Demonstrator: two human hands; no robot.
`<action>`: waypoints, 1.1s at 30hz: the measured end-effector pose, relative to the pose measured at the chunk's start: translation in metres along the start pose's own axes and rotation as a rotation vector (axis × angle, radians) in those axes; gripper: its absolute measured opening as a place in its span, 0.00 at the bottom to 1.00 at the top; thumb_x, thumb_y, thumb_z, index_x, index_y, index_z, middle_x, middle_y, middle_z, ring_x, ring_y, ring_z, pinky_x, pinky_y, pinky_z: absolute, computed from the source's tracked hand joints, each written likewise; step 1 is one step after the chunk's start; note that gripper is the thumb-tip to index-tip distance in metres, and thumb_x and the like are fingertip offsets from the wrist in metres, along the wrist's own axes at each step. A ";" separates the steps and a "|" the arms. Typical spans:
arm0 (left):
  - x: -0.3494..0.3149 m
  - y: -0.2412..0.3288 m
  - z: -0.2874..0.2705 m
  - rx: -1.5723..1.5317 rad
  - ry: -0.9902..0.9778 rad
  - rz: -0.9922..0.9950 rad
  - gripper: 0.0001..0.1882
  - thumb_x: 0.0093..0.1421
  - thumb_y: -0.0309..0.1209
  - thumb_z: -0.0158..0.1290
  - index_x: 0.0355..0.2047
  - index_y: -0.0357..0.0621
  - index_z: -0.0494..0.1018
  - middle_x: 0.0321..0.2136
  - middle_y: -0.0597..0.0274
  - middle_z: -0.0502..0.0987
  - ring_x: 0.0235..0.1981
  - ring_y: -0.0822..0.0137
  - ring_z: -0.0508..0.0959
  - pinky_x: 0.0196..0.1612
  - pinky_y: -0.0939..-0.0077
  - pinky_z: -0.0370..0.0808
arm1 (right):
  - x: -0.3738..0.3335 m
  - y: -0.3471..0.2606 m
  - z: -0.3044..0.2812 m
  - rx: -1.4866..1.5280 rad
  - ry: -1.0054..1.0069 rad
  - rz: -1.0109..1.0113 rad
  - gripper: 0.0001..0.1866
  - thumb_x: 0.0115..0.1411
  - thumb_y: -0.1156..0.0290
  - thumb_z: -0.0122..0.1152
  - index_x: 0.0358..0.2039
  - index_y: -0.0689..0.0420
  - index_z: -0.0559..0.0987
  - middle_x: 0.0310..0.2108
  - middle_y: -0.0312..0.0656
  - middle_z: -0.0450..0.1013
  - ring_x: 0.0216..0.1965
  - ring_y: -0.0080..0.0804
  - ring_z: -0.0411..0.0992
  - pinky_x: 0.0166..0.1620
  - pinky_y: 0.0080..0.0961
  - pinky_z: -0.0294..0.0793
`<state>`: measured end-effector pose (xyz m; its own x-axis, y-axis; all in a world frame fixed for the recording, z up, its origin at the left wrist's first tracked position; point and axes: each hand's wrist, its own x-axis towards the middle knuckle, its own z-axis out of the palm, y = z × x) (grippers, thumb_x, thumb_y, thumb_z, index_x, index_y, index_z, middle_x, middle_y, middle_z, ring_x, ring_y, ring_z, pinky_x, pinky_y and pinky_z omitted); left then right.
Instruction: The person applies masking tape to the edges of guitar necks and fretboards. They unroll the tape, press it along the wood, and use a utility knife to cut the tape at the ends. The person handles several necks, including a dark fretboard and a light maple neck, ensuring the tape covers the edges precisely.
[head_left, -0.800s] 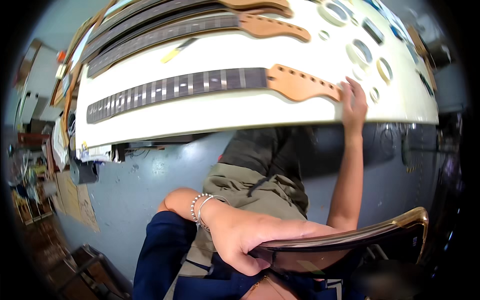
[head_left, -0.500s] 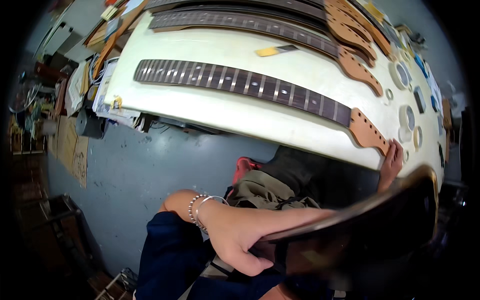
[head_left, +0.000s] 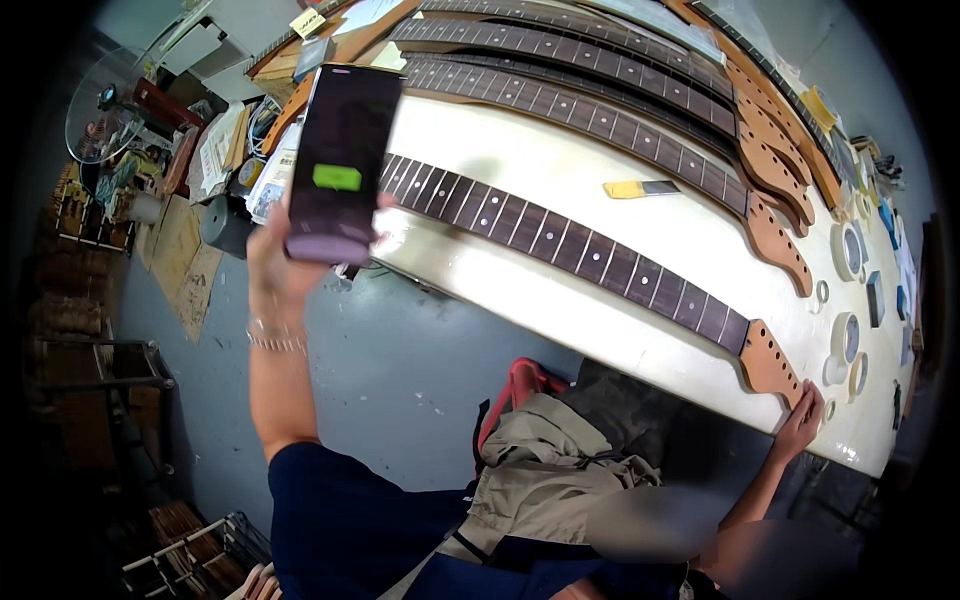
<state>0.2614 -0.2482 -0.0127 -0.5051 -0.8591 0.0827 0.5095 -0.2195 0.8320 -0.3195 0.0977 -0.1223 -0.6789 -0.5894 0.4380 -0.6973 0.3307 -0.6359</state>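
My left hand (head_left: 272, 262), with bracelets at the wrist, is raised at the left and closed round a dark phone (head_left: 345, 125). The phone stands upright, and its screen shows a green battery sign. It covers the far left end of a guitar neck (head_left: 575, 252) with a dark fretboard and pale dot inlays. This neck lies along the near edge of the white table. At its right end, my right hand (head_left: 802, 420) has its fingers closed on the tip of the brown headstock (head_left: 770, 362).
Several more guitar necks (head_left: 590, 118) lie side by side behind. Between them and the near neck is a small flat yellow-and-grey tool (head_left: 640, 189). Tape rolls (head_left: 848, 250) sit at the right of the white table (head_left: 480, 255). A fan (head_left: 108, 98) stands far left.
My left hand has swung the phone from the lower right up to the left, over the neck's end. The right hand stays at the headstock. The view has shifted.
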 end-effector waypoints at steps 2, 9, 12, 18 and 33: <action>0.033 0.014 -0.043 0.107 0.039 -0.007 0.40 0.59 0.59 0.37 0.59 0.39 0.52 0.49 0.40 0.66 0.49 0.42 0.70 0.43 0.47 0.76 | 0.005 -0.001 -0.002 -0.025 -0.014 -0.008 0.12 0.65 0.74 0.43 0.44 0.68 0.71 0.42 0.47 0.73 0.45 0.30 0.71 0.50 0.23 0.67; 0.126 0.030 -0.130 0.249 0.368 -0.219 0.36 0.61 0.62 0.29 0.56 0.46 0.61 0.48 0.51 0.71 0.46 0.50 0.74 0.45 0.58 0.74 | -0.001 0.001 0.002 0.012 0.012 0.024 0.11 0.64 0.76 0.43 0.42 0.68 0.72 0.41 0.47 0.73 0.43 0.32 0.71 0.48 0.24 0.68; 0.143 0.030 -0.147 0.456 0.506 -0.209 0.37 0.61 0.60 0.30 0.56 0.41 0.61 0.47 0.55 0.72 0.45 0.59 0.75 0.47 0.62 0.72 | -0.003 -0.009 0.005 0.000 0.003 0.021 0.11 0.64 0.77 0.43 0.42 0.68 0.72 0.41 0.47 0.72 0.44 0.32 0.71 0.49 0.25 0.67; 0.177 0.024 -0.162 1.056 0.617 -0.228 0.38 0.61 0.60 0.33 0.45 0.34 0.71 0.37 0.54 0.77 0.37 0.66 0.76 0.38 0.72 0.72 | -0.003 -0.011 0.003 0.019 -0.001 0.013 0.11 0.64 0.77 0.42 0.42 0.69 0.71 0.42 0.47 0.72 0.45 0.32 0.70 0.50 0.25 0.67; 0.043 -0.095 0.050 1.967 -0.229 0.545 0.30 0.52 0.48 0.54 0.55 0.55 0.67 0.56 0.56 0.63 0.58 0.54 0.60 0.60 0.50 0.49 | -0.001 -0.050 -0.003 -0.197 -0.132 -0.267 0.26 0.52 0.62 0.59 0.48 0.63 0.70 0.47 0.50 0.68 0.49 0.46 0.64 0.56 0.37 0.57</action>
<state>0.1564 -0.2415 -0.0610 -0.7317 -0.5546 0.3964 -0.5904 0.8062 0.0383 -0.2847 0.0840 -0.0892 -0.4400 -0.7600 0.4784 -0.8859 0.2800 -0.3699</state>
